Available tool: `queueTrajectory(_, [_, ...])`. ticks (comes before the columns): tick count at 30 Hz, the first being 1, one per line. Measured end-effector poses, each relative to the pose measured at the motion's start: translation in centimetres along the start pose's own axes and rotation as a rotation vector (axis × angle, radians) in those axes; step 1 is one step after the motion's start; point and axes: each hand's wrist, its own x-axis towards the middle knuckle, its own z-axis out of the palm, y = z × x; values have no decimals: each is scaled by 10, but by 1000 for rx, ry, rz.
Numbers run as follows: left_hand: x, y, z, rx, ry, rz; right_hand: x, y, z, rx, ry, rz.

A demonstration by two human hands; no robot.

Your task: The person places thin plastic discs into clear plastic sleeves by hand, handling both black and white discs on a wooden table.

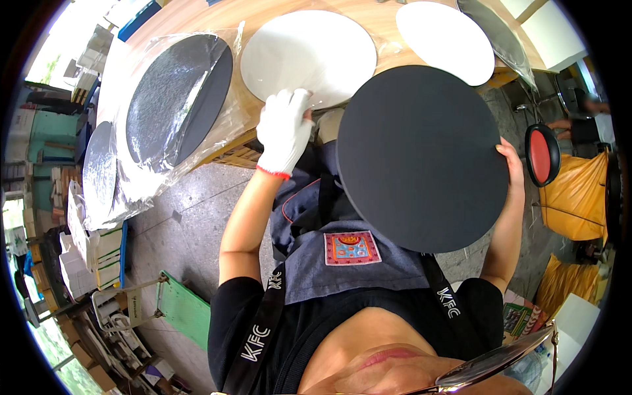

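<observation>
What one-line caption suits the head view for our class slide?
Bare right hand holding a black disc, gloved left hand at the edge of a white disc.

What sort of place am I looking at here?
Likely a workshop or storeroom: a plastic-wrapped dark disc lies on a wood-topped table, and a green platform cart stands on the grey floor.

A matte-black disc (421,158) is held face-up near a white disc (309,56) lying on the table (197,13).
</observation>
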Motion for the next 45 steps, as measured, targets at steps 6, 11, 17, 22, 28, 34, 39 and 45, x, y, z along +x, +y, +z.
queueTrajectory(6, [54,8,35,-43,-8,183,-15,-5,-26,37,32,-104])
queueTrajectory(11, [85,10,38,-142,-42,33,-22,7,-26,227,145,-193])
queueTrajectory(17, [93,16,19,-395,39,-53,-13,0,23,510,61,-179])
queueTrajectory(22, [117,-10,9,-566,237,-195,34,15,72,646,48,-223])
queueTrajectory(28, [114,-5,-6,-421,2,-183,40,16,72,725,-17,-195])
queueTrajectory(34, [92,-5,-8,-407,-39,-175,2,18,60,467,54,-127])
queueTrajectory(39, [88,-1,-7,-423,-8,-120,5,21,39,155,-172,-6])
queueTrajectory(45, [84,2,-9,-356,-14,-26,11,42,58,115,-211,106])
